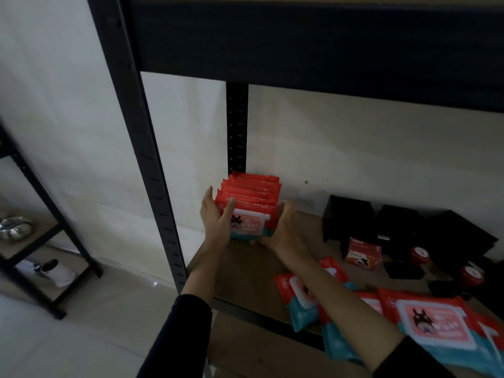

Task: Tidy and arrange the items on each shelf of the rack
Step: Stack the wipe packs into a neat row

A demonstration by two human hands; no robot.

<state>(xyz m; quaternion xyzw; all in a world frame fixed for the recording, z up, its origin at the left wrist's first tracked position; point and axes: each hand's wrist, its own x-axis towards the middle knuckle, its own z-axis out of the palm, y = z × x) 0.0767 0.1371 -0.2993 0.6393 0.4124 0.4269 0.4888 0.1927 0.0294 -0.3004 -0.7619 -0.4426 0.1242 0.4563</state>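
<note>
Both hands' fingers (231,204) flanking wipe packs (251,211)

1. Left hand (216,218) and right hand (283,227) clasp an upright row of red wipe packs (249,199) at the wooden shelf (245,268) corner
2. Loose wipe packs (425,323) lie right, near black boxes (395,227)

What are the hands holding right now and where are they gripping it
Both hands press the row of upright wipe packs between them: left hand on its left end, right hand on its right end, at the front pack.
</note>
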